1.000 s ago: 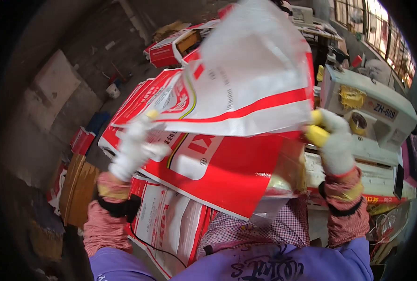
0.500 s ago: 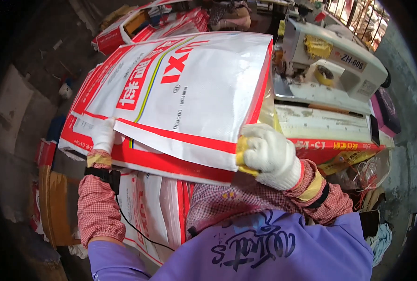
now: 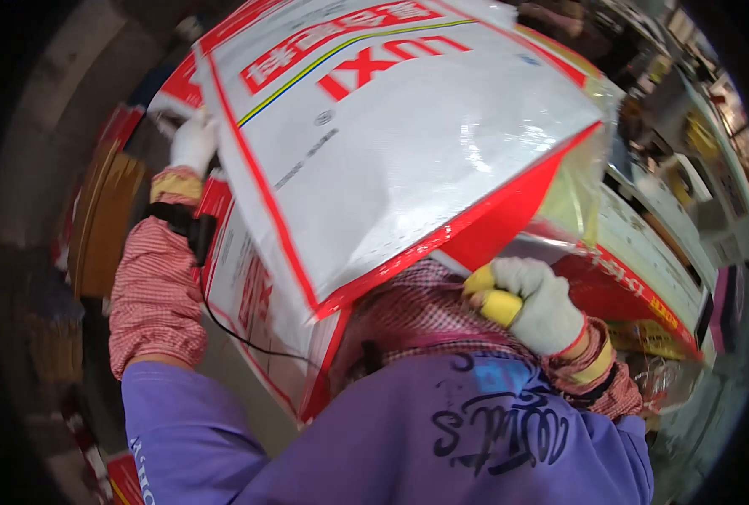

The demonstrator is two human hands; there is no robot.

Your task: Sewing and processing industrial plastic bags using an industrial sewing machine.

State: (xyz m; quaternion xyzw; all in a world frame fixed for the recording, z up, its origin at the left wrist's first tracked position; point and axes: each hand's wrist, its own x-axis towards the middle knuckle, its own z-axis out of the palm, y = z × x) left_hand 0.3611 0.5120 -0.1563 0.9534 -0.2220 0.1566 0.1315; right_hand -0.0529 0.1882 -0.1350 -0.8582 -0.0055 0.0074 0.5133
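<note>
A large white woven sack (image 3: pixel 408 126) with red edges and red printing lies tilted across my lap, over other sacks. My left hand (image 3: pixel 193 145), in a white glove, is closed at the sack's left edge; its fingertips are partly hidden. Right of the sack's lower edge, my right hand (image 3: pixel 530 303) is apart from it, above my lap. That glove has yellow wrapping on the thumb and a finger, which are curled in a pinch. Whether anything small sits between them I cannot make out.
More red-and-white sacks (image 3: pixel 244 303) stand against my left leg. A white sewing machine (image 3: pixel 703 168), blurred, is at the right, beside a table (image 3: pixel 644 244) with a red printed front. Clear plastic (image 3: pixel 589 168) hangs by the sack's right side. Brown cardboard (image 3: pixel 105 219) stands at the left.
The sack has turned and its lower right corner swung up and away. My right hand has let go of its edge and drawn back toward my body. The view has shifted.
</note>
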